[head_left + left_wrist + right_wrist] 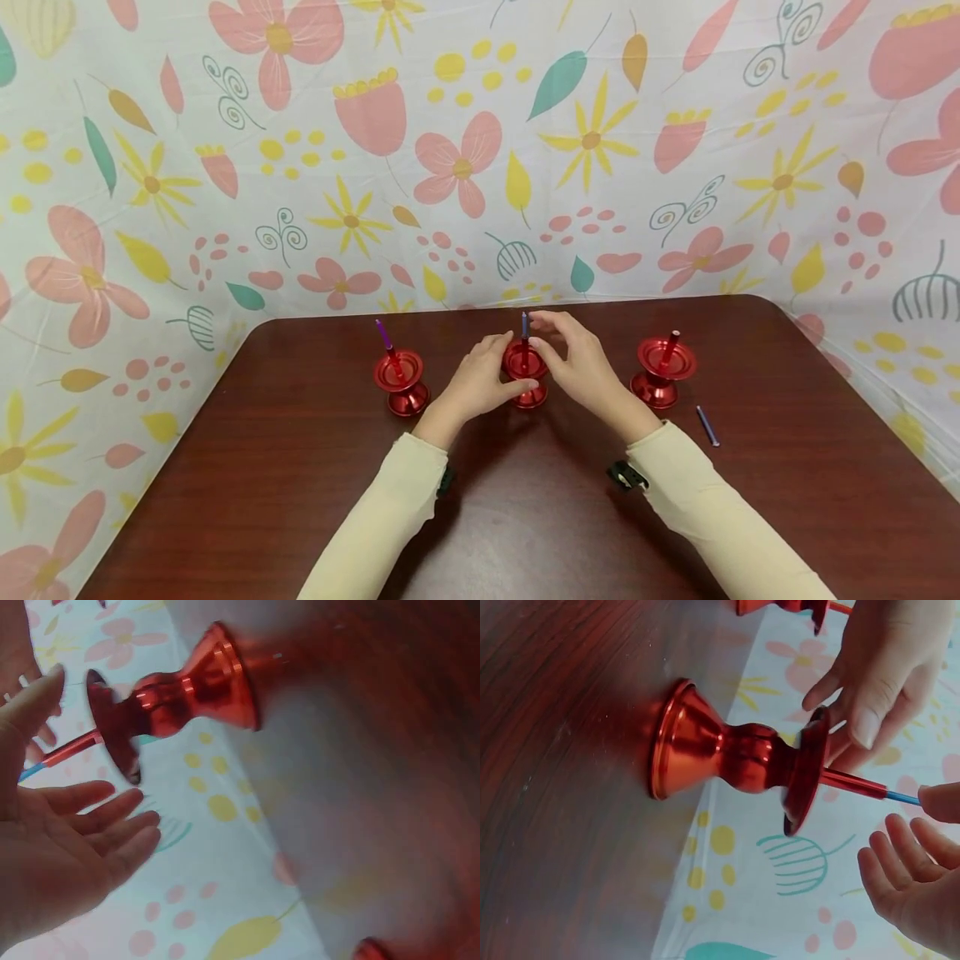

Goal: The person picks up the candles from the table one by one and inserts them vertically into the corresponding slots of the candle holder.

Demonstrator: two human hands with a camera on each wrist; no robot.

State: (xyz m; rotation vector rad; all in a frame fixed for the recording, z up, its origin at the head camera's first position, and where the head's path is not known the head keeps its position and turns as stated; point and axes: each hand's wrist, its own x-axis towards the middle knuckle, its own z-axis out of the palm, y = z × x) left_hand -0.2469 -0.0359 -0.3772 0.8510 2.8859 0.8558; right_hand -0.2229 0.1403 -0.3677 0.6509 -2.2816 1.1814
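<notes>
A shiny red candle holder [530,395] stands upright at the back middle of the table, with a thin blue candle [524,325] in its central tube. My left hand [480,375] is at the holder's left side, fingers extended and thumb spread toward its front. On the other side, my right hand [581,367] has its thumb and fingers parted beside the candle. In the right wrist view, the right thumb [939,802] overlaps the candle's end; whether it touches is unclear. The left palm [60,847] faces the holder in the left wrist view, fingers loosely extended.
To the left, another red holder [408,402] bears a tilted purple candle [384,335]. A third red holder [655,390] stands right, its tube [671,348] showing no candle. Near it, a blue candle [707,426] lies on the brown table [300,467]. Behind hangs a flowered cloth [465,75].
</notes>
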